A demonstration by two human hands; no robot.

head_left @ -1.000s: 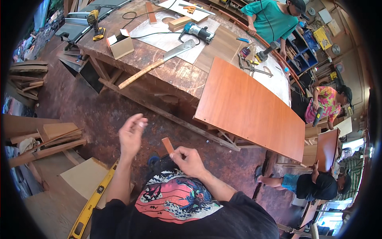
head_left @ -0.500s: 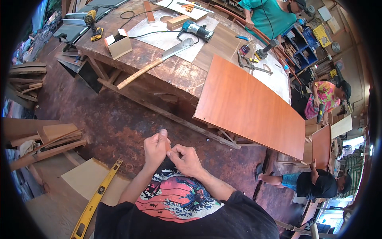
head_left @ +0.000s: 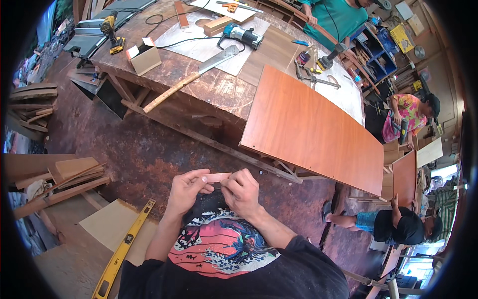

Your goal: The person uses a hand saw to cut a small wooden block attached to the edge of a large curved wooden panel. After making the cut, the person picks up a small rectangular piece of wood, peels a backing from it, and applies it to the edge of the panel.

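A: Hands rn?

B: Both up in front of the chest. Left hand [head_left: 185,191] and right hand [head_left: 242,190] each pinch an end of a small pale wood strip [head_left: 217,177], fingers closed on it, thumbs under. Strip sits level betw. them, over the bare floor.

A: What could go wrong?

B: My guess: thin piece, held only at the tips. Too much bend and it may snap or splinter into a finger. Loosen one pinch and it drops to the dirt floor, approx. same colour, hard to spot. Also the yellow level [head_left: 124,246] lies at 7 o'clock by the feet, a trip risk if the person steps back w/o looking.

A: Anything overhead or close?

B: Red-brown panel [head_left: 311,130] at 1 o'clock hangs off the workbench [head_left: 199,89] edge. A bump could tip it, I'd say. A person crouches at 4 o'clock just under its far corner.

A: Boxes, labels, signs?

B: Small open cardboard box [head_left: 145,56] at 11 o'clock on the bench, tan w/ a white flap and a red patch. Yellow flat pack [head_left: 401,37] at 1 o'clock, upright in the blue shelves [head_left: 382,55]. Print too small to make out. No signs I can see.
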